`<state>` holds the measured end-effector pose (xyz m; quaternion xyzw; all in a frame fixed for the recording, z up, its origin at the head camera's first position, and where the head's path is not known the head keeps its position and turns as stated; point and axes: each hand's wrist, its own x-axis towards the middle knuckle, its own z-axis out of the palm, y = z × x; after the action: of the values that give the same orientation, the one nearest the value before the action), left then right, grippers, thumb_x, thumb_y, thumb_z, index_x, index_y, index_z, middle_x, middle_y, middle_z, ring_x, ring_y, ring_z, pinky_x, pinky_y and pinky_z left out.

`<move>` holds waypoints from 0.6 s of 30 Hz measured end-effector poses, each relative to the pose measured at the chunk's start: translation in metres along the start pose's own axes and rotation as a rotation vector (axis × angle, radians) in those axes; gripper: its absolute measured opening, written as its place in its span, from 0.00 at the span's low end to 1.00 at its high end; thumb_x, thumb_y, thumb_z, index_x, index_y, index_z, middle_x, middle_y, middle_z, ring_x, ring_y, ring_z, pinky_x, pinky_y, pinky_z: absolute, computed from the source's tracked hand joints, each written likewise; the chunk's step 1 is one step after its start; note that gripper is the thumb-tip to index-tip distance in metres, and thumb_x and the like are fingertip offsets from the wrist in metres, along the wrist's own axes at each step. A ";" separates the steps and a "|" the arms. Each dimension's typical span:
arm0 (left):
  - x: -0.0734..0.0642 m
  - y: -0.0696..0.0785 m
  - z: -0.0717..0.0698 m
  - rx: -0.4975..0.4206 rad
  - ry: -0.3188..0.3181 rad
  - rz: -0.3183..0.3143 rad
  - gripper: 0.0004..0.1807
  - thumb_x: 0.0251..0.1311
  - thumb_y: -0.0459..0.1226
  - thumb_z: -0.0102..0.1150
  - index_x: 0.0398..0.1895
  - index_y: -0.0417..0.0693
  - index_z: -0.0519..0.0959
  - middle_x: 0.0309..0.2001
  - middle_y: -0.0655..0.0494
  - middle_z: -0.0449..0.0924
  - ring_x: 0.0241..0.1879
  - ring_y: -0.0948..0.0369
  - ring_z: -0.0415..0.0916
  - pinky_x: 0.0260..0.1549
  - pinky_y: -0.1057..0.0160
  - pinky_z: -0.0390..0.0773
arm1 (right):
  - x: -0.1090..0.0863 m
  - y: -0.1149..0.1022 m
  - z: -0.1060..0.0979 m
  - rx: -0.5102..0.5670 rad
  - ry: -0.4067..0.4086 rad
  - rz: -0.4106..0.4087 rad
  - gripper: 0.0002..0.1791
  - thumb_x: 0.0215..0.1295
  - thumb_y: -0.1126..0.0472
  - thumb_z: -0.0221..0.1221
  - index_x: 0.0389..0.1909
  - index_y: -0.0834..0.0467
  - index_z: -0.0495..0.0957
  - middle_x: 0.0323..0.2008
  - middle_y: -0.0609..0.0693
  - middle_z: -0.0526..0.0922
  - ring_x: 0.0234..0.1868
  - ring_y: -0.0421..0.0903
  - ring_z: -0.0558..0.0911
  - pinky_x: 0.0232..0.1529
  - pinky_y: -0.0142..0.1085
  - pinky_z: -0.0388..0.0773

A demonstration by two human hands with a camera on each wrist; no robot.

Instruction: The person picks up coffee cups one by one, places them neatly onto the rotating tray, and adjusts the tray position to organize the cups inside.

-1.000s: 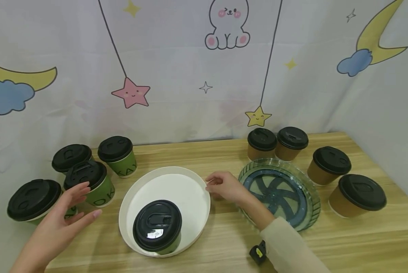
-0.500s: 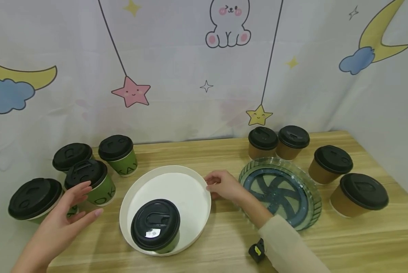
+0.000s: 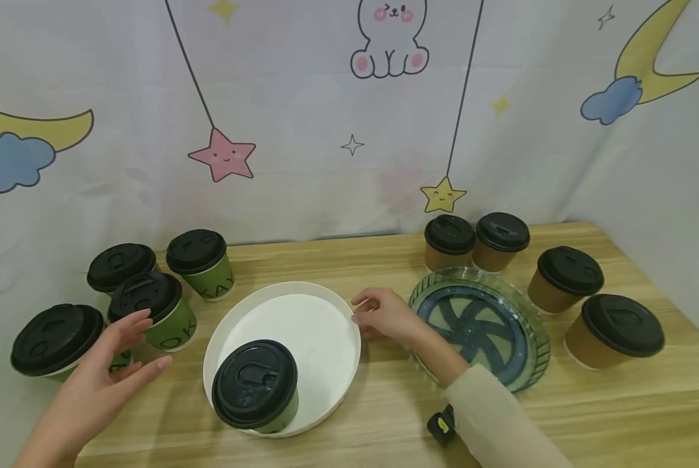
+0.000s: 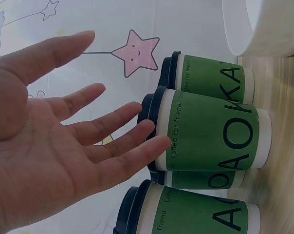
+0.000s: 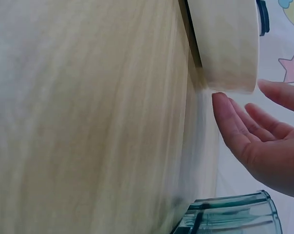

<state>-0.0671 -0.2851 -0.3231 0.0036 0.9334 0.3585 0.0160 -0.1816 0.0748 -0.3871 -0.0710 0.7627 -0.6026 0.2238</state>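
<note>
A green paper coffee cup with a black lid [image 3: 255, 383] stands near the front left of a white round tray [image 3: 320, 344]. At the tray's right rim is my right hand [image 3: 384, 315]; in the right wrist view its bent fingers [image 5: 234, 122] and thumb reach right to the tray's side wall [image 5: 229, 53]. My left hand [image 3: 94, 383] hangs left of the tray with fingers spread and nothing in it. Close by it stand several more lidded green cups [image 3: 173, 328], which the left wrist view shows beyond my open palm [image 4: 45, 161].
Right of the tray lies a clear fluted dish [image 3: 539, 364] with a dark blue spoked pattern, partly behind my right forearm. Several brown cups with black lids [image 3: 609, 335] stand around its far and right sides. A small black object [image 3: 441, 426] lies beside my right sleeve.
The green cup on the tray has shifted left along the front rim, while the tray's outline stays nearly in place. Both hands hold almost the same positions.
</note>
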 end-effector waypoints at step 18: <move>-0.003 -0.009 -0.004 -0.035 0.056 -0.017 0.42 0.60 0.42 0.57 0.70 0.41 0.44 0.63 0.31 0.53 0.59 0.36 0.53 0.41 0.76 0.68 | -0.005 0.006 -0.002 0.007 -0.063 -0.071 0.18 0.56 0.75 0.55 0.49 0.71 0.71 0.41 0.62 0.76 0.33 0.49 0.80 0.32 0.42 0.81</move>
<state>-0.0646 -0.2947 -0.3256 -0.0148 0.9270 0.3746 -0.0068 -0.1772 0.0799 -0.3916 -0.1163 0.7500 -0.6104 0.2266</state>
